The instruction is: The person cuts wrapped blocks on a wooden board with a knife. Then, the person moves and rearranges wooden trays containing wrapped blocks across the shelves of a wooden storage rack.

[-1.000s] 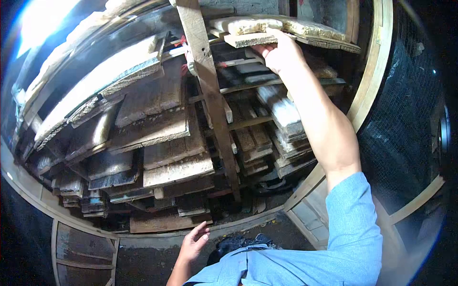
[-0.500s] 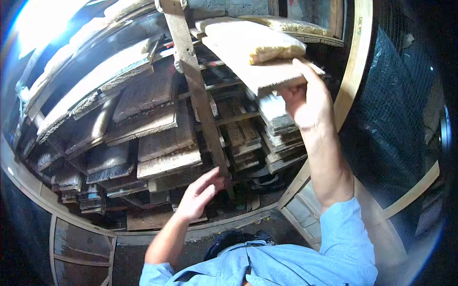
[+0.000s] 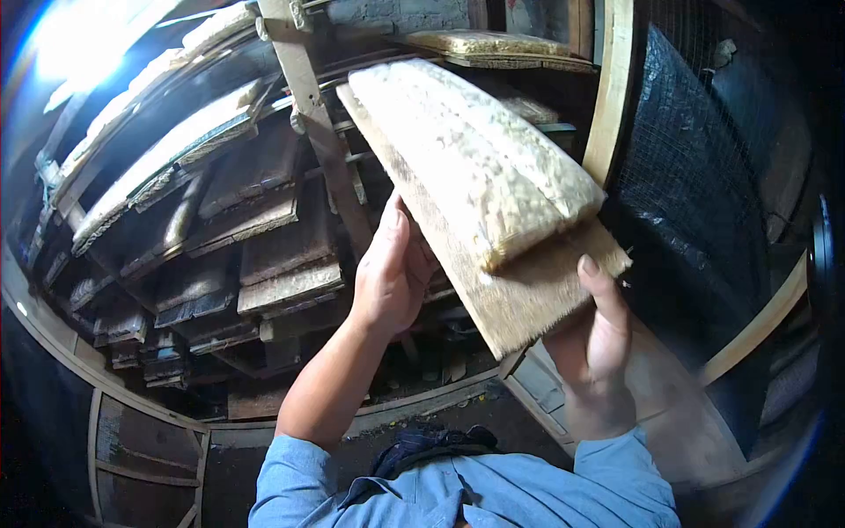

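A wooden board is held out in front of me, tilted, with its near end toward the lower right. On top of it lies a long, lumpy white and yellowish slab that looks like tempeh. My right hand grips the board's near right corner, thumb on top and fingers beneath. Along the left long edge, my left hand supports the board from below, its thumb against the edge and its other fingers partly hidden.
Racks of stacked wooden boards fill the left and centre. An upright wooden post stands before them. Another loaded board rests on the top shelf. To the right are a wooden frame post and dark mesh with plastic sheeting.
The board with the slab has come off the upper shelf, nearer and lower toward me. My left hand, empty before, has risen to its left edge. My right hand still grips the near end.
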